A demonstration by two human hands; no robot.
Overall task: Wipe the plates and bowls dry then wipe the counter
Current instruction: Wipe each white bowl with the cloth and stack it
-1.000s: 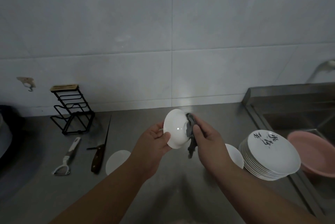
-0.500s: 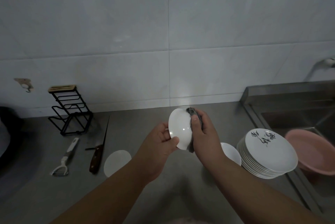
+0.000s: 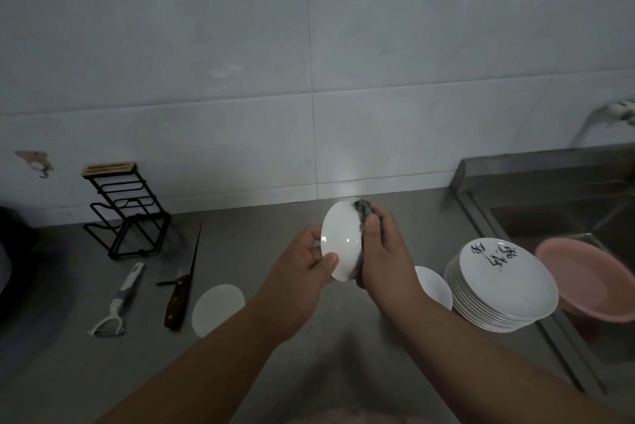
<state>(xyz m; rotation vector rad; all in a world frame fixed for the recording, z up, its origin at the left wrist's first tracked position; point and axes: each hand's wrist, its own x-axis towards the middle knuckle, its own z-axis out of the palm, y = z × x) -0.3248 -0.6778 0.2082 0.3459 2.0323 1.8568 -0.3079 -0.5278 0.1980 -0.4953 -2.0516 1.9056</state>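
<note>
Steel counter (image 3: 240, 372) below: left hand (image 3: 302, 269) grips tilted bowl (image 3: 342, 241) so right hand (image 3: 385, 251) clutching cloth (image 3: 363, 212) can dry its back.

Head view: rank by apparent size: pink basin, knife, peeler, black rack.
1. Black rack
2. Pink basin, cut off by the frame edge, so its rank against the rack is unsure
3. Knife
4. Peeler

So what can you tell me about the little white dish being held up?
The small white dish looks like glossy ceramic, plain and unmarked, with bright glints on it. It is held on edge above the steel counter. The left hand grips its near rim, and the right hand presses a grey cloth against its far side.
</note>
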